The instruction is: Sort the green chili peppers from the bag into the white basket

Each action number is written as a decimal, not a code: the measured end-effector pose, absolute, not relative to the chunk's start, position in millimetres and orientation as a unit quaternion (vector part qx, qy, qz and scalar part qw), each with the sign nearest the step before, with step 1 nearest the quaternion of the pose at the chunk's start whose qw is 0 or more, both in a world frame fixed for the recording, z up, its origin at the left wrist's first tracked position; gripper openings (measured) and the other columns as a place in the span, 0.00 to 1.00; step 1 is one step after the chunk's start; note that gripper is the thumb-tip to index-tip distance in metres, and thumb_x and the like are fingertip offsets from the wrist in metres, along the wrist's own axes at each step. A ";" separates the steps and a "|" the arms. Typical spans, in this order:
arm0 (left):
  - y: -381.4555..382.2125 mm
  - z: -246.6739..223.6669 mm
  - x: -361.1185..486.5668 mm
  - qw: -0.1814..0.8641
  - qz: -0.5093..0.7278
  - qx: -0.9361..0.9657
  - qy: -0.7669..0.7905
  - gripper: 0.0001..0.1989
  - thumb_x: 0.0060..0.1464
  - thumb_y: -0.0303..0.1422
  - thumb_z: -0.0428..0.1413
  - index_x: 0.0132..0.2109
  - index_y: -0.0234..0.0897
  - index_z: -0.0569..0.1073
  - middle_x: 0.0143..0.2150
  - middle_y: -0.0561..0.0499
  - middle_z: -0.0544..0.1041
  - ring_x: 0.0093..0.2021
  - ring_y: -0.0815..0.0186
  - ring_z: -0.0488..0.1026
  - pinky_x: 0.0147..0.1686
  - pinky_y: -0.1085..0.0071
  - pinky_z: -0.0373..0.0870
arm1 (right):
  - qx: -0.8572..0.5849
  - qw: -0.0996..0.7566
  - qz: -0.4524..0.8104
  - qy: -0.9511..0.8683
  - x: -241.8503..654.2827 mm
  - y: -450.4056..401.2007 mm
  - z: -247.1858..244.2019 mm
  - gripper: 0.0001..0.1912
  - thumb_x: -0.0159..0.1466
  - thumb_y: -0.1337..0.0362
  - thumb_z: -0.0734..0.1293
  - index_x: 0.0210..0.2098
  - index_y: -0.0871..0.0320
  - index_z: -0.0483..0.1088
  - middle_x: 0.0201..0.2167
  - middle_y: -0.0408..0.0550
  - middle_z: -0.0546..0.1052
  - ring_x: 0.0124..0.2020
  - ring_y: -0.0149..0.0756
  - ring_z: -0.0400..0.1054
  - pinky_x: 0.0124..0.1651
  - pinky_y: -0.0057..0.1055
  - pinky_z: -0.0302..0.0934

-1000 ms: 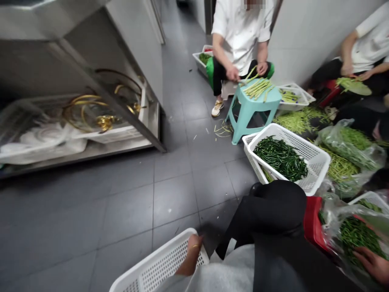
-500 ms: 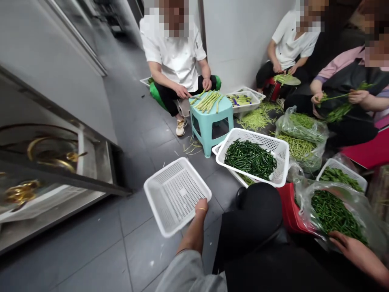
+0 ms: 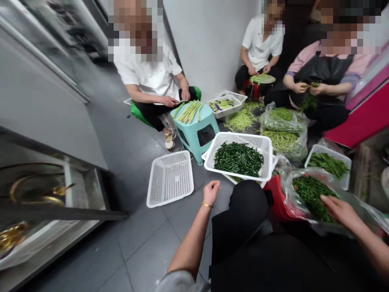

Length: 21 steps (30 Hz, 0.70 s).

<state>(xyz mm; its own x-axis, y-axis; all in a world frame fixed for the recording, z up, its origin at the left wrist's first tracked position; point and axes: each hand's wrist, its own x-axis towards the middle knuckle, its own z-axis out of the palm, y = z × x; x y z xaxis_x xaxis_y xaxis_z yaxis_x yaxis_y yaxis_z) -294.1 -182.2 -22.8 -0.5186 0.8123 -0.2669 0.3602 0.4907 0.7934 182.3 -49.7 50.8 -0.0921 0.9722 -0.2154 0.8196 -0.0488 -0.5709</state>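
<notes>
My left hand (image 3: 212, 192), with a gold bracelet at the wrist, hovers above the tiles with its fingers curled and nothing visible in them. To its left a white perforated basket (image 3: 170, 178) lies on the floor, its bare bottom showing, apart from the hand. My right hand (image 3: 338, 207) is over a clear plastic bag of thin green chillies (image 3: 313, 194), fingers stretched out at the pile. The bag sits by a red container (image 3: 275, 202). Ahead of my knee, another white basket (image 3: 267, 148) holds dark green chillies (image 3: 238, 159), stacked over a further tray.
A turquoise stool (image 3: 194, 134) bears asparagus (image 3: 189, 111), worked by a person in white (image 3: 148, 77). Two more people sit at the back right. Bagged greens (image 3: 281, 140), a tray of leafy greens (image 3: 328, 164) and trimmings (image 3: 241, 117) lie around. A metal shelf (image 3: 88, 194) stands left.
My left hand has let go of the white basket and moved away from it; the basket now rests on the floor. My right hand has moved further over the bagged chillies. The view has shifted.
</notes>
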 end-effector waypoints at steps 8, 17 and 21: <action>-84.7 94.2 -91.5 0.575 0.427 0.492 0.495 0.14 0.52 0.40 0.62 0.40 0.33 0.77 0.26 0.53 0.74 0.22 0.75 0.62 0.24 0.76 0.59 | -0.496 0.364 0.593 -0.519 110.4 -67.6 82.8 0.26 0.53 0.39 0.70 0.29 0.56 0.64 0.15 0.33 0.54 0.16 0.27 0.52 0.18 0.26 0.52; -62.0 60.6 -7.7 0.747 0.360 0.396 0.395 0.18 0.46 0.44 0.65 0.30 0.33 0.71 0.21 0.57 0.67 0.15 0.81 0.51 0.14 0.78 0.40 | -0.502 0.293 0.576 -0.575 173.2 -91.0 58.0 0.30 0.58 0.34 0.64 0.29 0.58 0.68 0.19 0.42 0.70 0.20 0.31 0.65 0.24 0.27 0.62; -63.5 57.0 -9.1 0.788 0.195 0.471 0.345 0.20 0.42 0.44 0.68 0.31 0.31 0.73 0.22 0.54 0.72 0.15 0.81 0.52 0.14 0.78 0.41 | -0.475 0.256 0.631 -0.557 186.3 -84.9 51.8 0.29 0.58 0.35 0.65 0.26 0.57 0.66 0.13 0.36 0.60 0.13 0.27 0.53 0.17 0.25 0.52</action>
